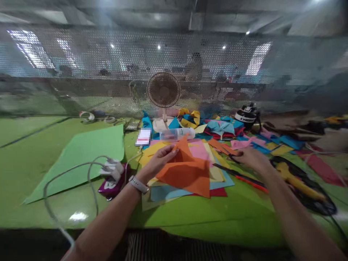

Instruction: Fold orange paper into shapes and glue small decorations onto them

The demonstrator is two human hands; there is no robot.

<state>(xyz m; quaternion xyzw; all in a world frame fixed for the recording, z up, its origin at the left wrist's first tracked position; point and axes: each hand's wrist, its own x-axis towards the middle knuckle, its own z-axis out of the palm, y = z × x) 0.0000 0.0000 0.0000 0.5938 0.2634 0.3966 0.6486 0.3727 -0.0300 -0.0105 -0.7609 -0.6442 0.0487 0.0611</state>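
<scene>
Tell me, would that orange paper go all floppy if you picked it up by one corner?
Probably a bit floppy: the orange paper is a thin sheet, though its folds likely stiffen it. It seems very light, since the left hand holds an edge with just fingertips. Pushed, it would likely slide over the coloured sheets beneath.

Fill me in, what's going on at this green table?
A person's left hand pinches a folded orange paper sheet by its left edge, over a stack of coloured paper sheets on the green table. Their right hand reaches to a small dark object beside the stack; blur hides whether it grasps it.
</scene>
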